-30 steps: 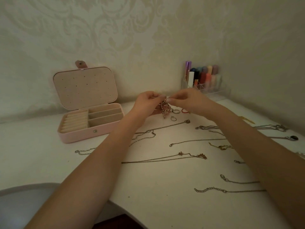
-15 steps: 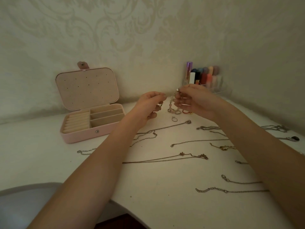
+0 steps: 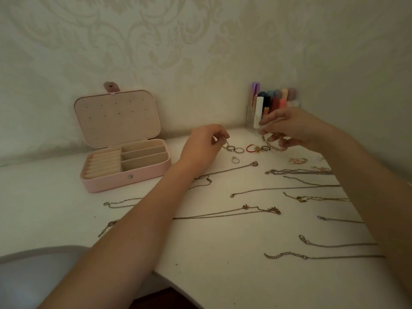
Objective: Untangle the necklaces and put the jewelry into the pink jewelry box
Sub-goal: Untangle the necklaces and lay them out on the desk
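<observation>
Both hands [image 3: 201, 143] [image 3: 292, 128] pinch a bracelet's [image 3: 273, 147] ends above the table [image 3: 211, 253].

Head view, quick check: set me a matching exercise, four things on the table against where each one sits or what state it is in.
Things:
1. pink jewelry box
2. red ring
3. clear organizer
4. extender chain

Places or states:
A. nearest the table's front edge, right side
B. back corner, against the wall, holding cosmetics
C. lid open, compartments bare
D. among the small rings between the hands

Pairs: 1-C, 2-D, 3-B, 4-A
</observation>
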